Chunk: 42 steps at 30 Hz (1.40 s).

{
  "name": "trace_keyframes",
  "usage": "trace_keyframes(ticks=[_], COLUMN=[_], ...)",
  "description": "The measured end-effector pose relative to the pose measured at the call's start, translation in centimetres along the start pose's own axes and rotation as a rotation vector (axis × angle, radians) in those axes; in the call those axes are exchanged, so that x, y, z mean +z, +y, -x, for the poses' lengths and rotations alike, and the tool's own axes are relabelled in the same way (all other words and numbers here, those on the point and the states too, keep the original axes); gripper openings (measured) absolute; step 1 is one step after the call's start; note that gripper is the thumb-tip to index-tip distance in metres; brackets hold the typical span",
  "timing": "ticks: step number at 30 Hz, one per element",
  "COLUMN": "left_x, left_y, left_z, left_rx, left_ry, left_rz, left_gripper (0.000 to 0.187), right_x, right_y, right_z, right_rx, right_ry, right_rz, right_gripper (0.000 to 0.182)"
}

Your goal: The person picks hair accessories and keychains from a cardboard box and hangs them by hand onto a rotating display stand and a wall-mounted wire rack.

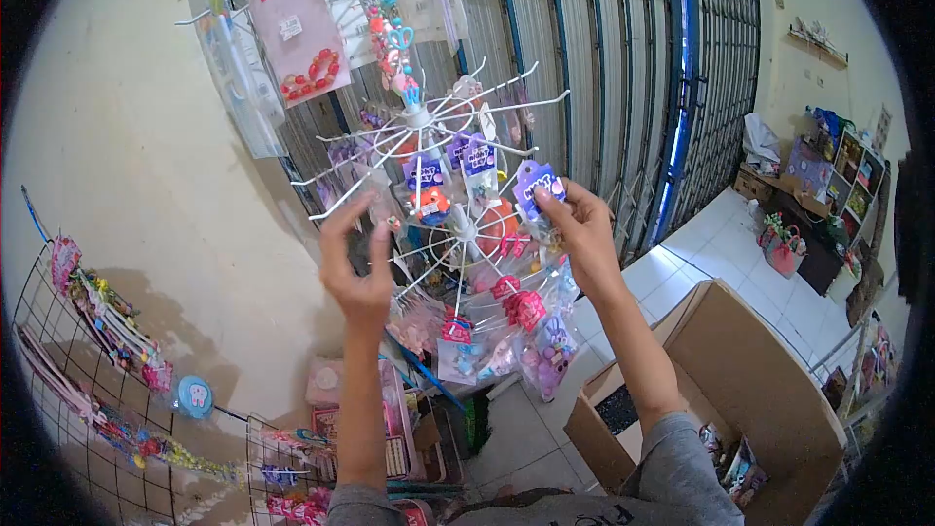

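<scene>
A white rotating wire rack (458,122) with radiating hooks stands in front of me, hung with small packets of toys and trinkets. My right hand (582,229) is raised at the rack's right side, pinching a clear packet with a purple header card (535,187). My left hand (355,258) is raised at the rack's left side, fingers curled around a small clear packet (378,214) near a hook end. More packets with pink and purple toys (531,331) dangle from the lower hooks between my forearms.
An open cardboard box (740,370) with packets inside sits on the white tiled floor at right. A wire grid panel (88,370) with hanging items leans at left. Blue folding metal gate (623,78) behind the rack. Shelves of goods (838,175) at far right.
</scene>
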State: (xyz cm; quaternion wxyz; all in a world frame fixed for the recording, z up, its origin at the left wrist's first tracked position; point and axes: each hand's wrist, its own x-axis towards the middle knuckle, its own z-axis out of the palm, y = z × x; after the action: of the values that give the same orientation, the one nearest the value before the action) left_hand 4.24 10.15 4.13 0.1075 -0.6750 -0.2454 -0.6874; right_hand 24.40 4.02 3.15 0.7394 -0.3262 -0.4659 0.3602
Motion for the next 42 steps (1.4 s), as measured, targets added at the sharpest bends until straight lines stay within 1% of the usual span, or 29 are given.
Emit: trace_keyframes(ticks=[1,2,4,9,11,13,14,15,16,17,18,19,20,21,22,23,24,25,26,27,29,31,32,34,35,37,39,41,42], left_x=[0.5,1.0,2.1,3.0,3.2,3.2,3.3,3.3,3.4,3.4,3.5,3.8,4.1,4.3,4.2,4.5,4.8,5.1,5.5,6.0,7.1,8.4,9.0,10.7,11.3,12.7,14.4,15.9,16.8], left_y=[0.4,0.5,0.5,0.9,0.8,1.1,1.1,1.2,1.6,1.2,0.6,0.3,0.0,0.2,0.9,0.7,1.2,2.3,3.5,4.2,5.5,6.2,6.5,6.0,6.5,7.5,6.9,6.8,8.1], left_z=[0.1,0.3,0.5,0.4,0.4,0.5,0.5,0.7,0.8,1.0,1.2,1.3,1.5,1.3,1.6,1.7,1.8,2.1,2.4,2.8,3.5,4.0,4.1,3.9,3.8,4.0,4.0,4.1,4.7], left_rx=[-0.005,-0.007,-0.087,-0.037,-0.036,-0.076,-0.117,-0.158,-0.251,-0.2,-0.149,-0.102,-0.061,-0.084,-0.187,-0.179,-0.173,-0.123,-0.072,-0.092,-0.039,-0.064,-0.037,0.03,0.022,-0.062,-0.066,0.065,-0.03], left_ry=[-0.105,-0.104,-0.216,-0.245,-0.22,-0.231,-0.22,-0.215,-0.213,-0.216,-0.228,-0.207,-0.185,-0.174,-0.183,-0.135,-0.108,-0.077,-0.033,-0.063,-0.015,-0.026,0.015,0.065,0.047,0.047,0.033,-0.015,0.029], left_rz=[0.081,0.082,0.242,0.243,0.243,0.276,0.275,0.277,0.304,0.272,0.251,0.266,0.286,0.267,0.34,0.247,0.309,0.327,0.343,0.361,0.487,0.539,0.508,0.435,0.458,0.388,0.42,0.206,0.305], left_gripper=[0.022,0.022,0.02,0.016,0.015,0.014,0.014,0.014,0.014,0.015,0.016,0.017,0.019,0.019,0.02,0.021,0.026,0.028,0.031,0.031,0.033,0.035,0.036,0.04,0.04,0.04,0.041,0.041,0.039], right_x=[0.1,0.2,0.4,-0.3,-0.6,-1.1,-1.2,-1.4,-1.6,-1.3,-1.1,-0.8,-0.7,-0.4,-0.6,-1.1,-2.5,-3.7,-5.3,-7.6,-13.2,-18.5,-20.4,-25.0,-26.4,-29.5,-32.0,-33.4,-33.8], right_y=[0.2,0.3,0.0,0.6,0.5,0.5,1.2,1.6,1.6,1.8,2.5,2.2,4.2,3.7,5.1,5.1,4.4,3.5,1.3,-0.7,-2.5,-4.7,-6.0,-6.1,-6.2,-4.6,-2.3,-0.5,0.2], right_z=[-0.3,-0.6,-1.0,-2.2,-2.5,-3.1,-3.5,-3.8,-4.2,-4.2,-4.9,-4.9,-6.6,-6.9,-8.0,-8.4,-7.9,-7.4,-5.6,-2.8,2.6,9.1,12.3,18.8,22.1,28.1,34.2,38.7,40.0], right_rx=[0.001,-0.028,-0.054,-0.046,-0.035,0.037,0.02,0.005,0.047,0.075,0.113,0.105,0.073,0.114,-0.013,-0.029,-0.047,-0.068,-0.032,0.001,-0.105,0.06,0.318,0.462,0.52,0.746,0.815,0.9,0.916], right_ry=[0.0,0.033,0.083,0.092,0.092,-0.005,0.021,0.035,0.005,-0.017,0.009,0.009,0.019,-0.036,-0.001,-0.093,-0.106,-0.136,-0.145,-0.159,-0.117,-0.184,-0.172,-0.063,0.002,0.095,0.075,0.082,0.087], right_rz=[0.001,-0.028,-0.098,-0.056,-0.032,0.028,0.008,0.08,0.218,0.169,0.25,0.365,0.403,0.479,0.599,0.657,0.795,0.932,0.976,1.017,1.168,1.225,1.36,1.288,1.264,1.21,1.231,1.186,1.258], right_gripper=[0.018,0.018,0.018,0.019,0.02,0.023,0.027,0.028,0.025,0.025,0.03,0.037,0.042,0.045,0.05,0.054,0.057,0.06,0.062,0.064,0.064,0.053,0.047,0.039,0.035,0.03,0.028,0.029,0.032])
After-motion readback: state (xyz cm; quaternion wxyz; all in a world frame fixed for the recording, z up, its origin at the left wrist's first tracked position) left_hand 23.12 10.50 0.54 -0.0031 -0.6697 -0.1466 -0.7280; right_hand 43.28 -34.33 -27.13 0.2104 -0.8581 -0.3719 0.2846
